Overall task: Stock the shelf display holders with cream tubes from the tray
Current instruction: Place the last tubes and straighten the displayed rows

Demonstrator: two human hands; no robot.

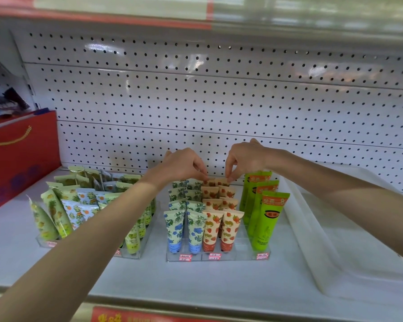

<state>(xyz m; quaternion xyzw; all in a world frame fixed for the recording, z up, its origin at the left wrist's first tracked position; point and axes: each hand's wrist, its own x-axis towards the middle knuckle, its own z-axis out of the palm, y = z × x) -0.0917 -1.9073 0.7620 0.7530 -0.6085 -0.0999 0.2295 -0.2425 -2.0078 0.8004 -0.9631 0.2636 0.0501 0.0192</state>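
A red gift bag with a gold cord handle stands at the far left of a white shelf. Behind the shelf, a white pegboard back wall gleams with reflected light. Next comes a clear holder crowded with fruit-print tubes, several of them leaning. The left hand reaches past it to a second holder and, fingers curled, pinches the top of a rear strawberry tube in the back row. This holder carries lanes of blue-flower tubes, strawberry tubes and tall green tubes, all standing cap down. Price tags line its front. The right hand pinches the neighbouring rear tube. Just beside the green tubes lies a white tray. A red label strip runs below the shelf's front edge.
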